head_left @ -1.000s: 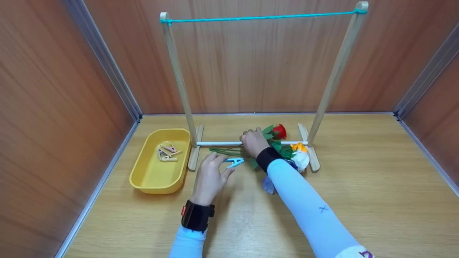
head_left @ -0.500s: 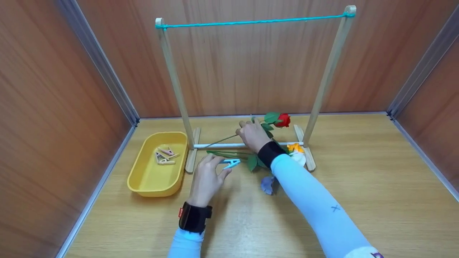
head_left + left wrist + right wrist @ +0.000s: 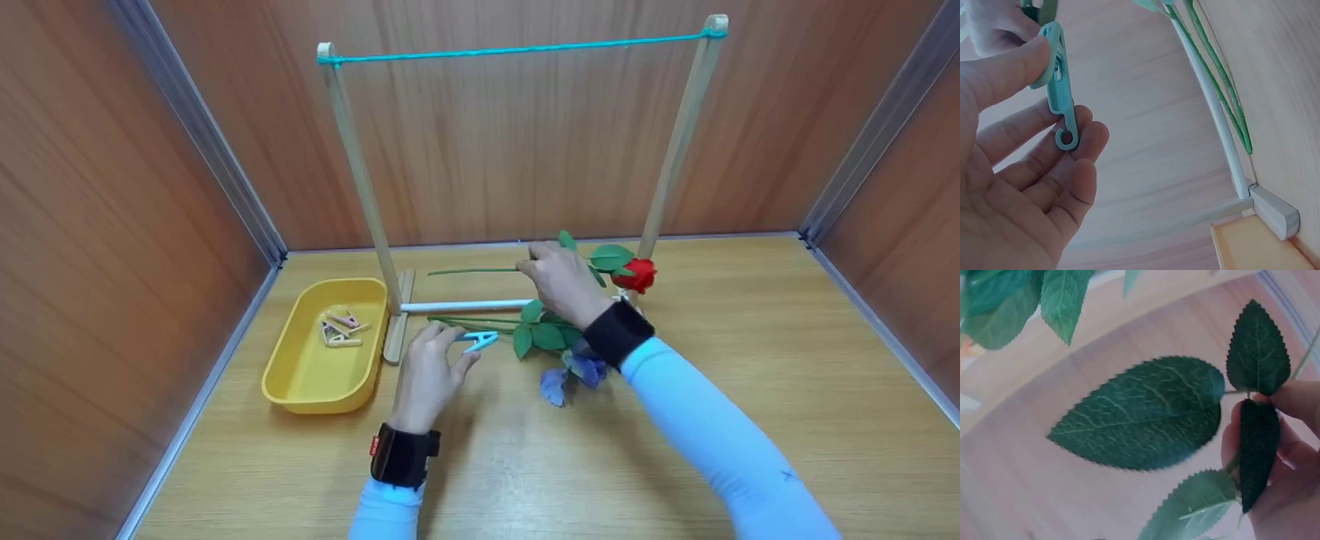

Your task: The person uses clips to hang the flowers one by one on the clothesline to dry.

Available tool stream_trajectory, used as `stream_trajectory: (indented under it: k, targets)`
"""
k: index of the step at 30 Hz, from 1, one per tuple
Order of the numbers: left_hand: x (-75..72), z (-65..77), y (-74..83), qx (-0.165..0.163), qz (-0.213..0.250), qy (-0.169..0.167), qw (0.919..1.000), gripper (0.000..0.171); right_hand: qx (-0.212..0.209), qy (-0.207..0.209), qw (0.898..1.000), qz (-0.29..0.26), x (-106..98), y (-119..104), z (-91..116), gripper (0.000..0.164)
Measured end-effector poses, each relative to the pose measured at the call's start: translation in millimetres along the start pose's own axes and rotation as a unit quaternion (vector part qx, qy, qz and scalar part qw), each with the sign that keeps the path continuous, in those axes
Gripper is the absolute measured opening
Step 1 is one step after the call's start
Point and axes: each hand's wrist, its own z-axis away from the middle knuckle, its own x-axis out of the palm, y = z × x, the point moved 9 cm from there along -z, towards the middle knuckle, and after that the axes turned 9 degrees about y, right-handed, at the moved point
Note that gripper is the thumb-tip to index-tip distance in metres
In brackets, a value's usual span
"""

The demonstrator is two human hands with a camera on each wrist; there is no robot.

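Note:
In the head view my left hand (image 3: 427, 375) pinches a light-blue clothes peg (image 3: 478, 341) between thumb and fingers. The left wrist view shows the peg's hooked end (image 3: 1066, 139) pointing down beside the curled fingers. My right hand (image 3: 568, 283) grips the stem of a red artificial rose (image 3: 636, 276), lifted above the other flowers, its bloom to the right and its bare stem (image 3: 472, 271) to the left. Serrated rose leaves (image 3: 1145, 416) spread from the fingers in the right wrist view. Blue-purple flowers (image 3: 585, 367) with green leaves (image 3: 547, 336) lie below, partly hidden by my right wrist.
A wooden frame stands with a turquoise string (image 3: 487, 52) tied between its posts (image 3: 356, 165) and a white rod (image 3: 461, 306) low across. Left of it, a yellow tray (image 3: 271, 375) contains several pegs (image 3: 341, 330). Wood-grain panels (image 3: 487, 150) enclose the table.
My right hand has lifted the rose out of the flower pile and moved it back and right, over the rod. My left hand keeps the peg almost in place.

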Motion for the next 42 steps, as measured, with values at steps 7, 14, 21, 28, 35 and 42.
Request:
stream_trajectory:
  k: [7, 14, 21, 28, 35, 42]
  targets:
    - [-3.1, 0.3, 4.0, -0.01, 0.001, -0.008, 0.9999, 0.035, 0.018, 0.02, 0.997, -0.07, -34, -9, 24, 0.022]
    - [-5.9, -3.3, 14.8, -0.008, 0.022, -0.01, 0.9997, 0.034, 0.06, 0.014, 0.992, -0.107, -41, -12, 54, 0.015]
    - [-2.6, -4.2, 19.6, -0.009, 0.023, -0.014, 0.9996, 0.033, 0.095, -0.02, 0.985, -0.145, -27, -19, 82, 0.016]
    - [-1.6, -3.8, 18.9, 0.0, 0.018, -0.012, 0.9998, 0.034, 0.112, -0.057, 0.978, -0.165, -7, -29, 101, 0.019]
    - [-0.3, -2.7, 16.1, 0.005, 0.01, -0.012, 0.9999, 0.035, 0.118, -0.099, 0.972, -0.179, 13, -37, 115, 0.021]
    - [1.5, -1.8, 13.1, 0.008, 0.003, -0.011, 0.9999, 0.035, 0.131, -0.141, 0.966, -0.171, 30, -36, 124, 0.025]
